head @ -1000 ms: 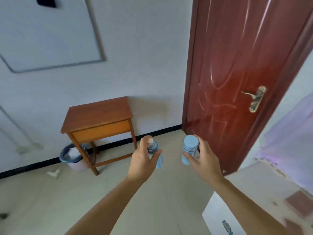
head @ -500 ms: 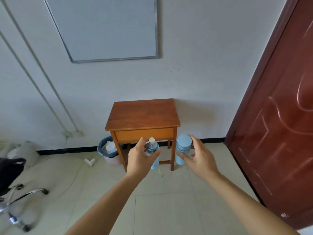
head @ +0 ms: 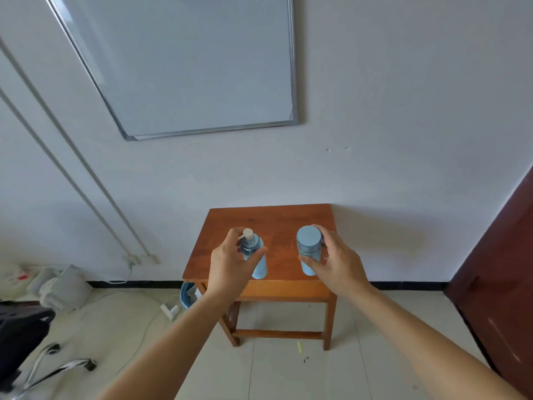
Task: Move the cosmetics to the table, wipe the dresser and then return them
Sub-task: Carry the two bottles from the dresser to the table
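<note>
A small brown wooden table [head: 277,223] stands against the white wall ahead of me. My left hand [head: 230,264] grips a light blue pump bottle [head: 258,262] with a white pump head, held upright over the table's left half. My right hand [head: 336,262] grips a light blue bottle with a round cap [head: 309,249], upright over the right half. Whether either bottle touches the tabletop, I cannot tell. The dresser is out of view.
A whiteboard [head: 184,59] hangs on the wall above the table. A blue bin [head: 187,294] sits under the table's left side. An office chair base [head: 54,362] and bags [head: 62,287] lie on the floor at left. A dark red door [head: 501,284] is at right.
I have turned left from the door and come closer to the table. Both bottles, still in my hands, now sit over the tabletop instead of in front of it.
</note>
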`<move>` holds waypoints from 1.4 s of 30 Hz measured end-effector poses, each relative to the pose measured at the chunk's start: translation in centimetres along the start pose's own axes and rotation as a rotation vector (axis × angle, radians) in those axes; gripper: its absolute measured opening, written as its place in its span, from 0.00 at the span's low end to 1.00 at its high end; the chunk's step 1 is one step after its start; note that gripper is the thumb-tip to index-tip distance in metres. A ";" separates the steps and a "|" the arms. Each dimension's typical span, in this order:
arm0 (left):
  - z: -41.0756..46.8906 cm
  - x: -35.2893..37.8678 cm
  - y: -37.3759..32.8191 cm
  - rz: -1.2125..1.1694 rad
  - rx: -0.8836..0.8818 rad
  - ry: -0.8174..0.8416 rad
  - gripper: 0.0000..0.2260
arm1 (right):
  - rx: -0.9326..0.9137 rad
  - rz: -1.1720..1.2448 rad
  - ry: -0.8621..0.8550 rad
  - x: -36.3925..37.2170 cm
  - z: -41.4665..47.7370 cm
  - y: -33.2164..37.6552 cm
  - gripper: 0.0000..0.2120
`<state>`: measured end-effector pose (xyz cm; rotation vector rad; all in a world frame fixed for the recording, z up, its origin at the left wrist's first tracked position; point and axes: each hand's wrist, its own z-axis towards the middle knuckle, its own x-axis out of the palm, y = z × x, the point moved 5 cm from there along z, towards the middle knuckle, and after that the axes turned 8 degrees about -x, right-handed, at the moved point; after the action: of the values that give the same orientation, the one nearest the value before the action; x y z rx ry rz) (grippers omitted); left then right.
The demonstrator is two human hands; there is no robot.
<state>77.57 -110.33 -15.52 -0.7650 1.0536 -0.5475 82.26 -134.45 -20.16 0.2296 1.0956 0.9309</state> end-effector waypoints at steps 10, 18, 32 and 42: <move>16.9 1.9 6.2 -0.054 -0.100 -0.073 0.19 | -0.015 0.056 0.057 8.5 16.7 -5.3 0.33; 32.2 4.9 13.6 -0.130 -0.131 0.050 0.19 | 0.154 0.012 0.070 15.8 27.8 -10.1 0.32; 43.4 15.5 26.2 -0.094 -0.249 0.221 0.18 | 0.454 0.136 0.071 28.6 34.2 -18.3 0.29; 46.5 17.5 30.2 -0.005 -0.189 0.234 0.19 | 0.455 0.301 0.056 35.2 37.4 -19.5 0.26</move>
<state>128.41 -90.51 -35.60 -0.8844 1.3344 -0.5559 128.76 -110.31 -36.90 0.7633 1.3405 0.9456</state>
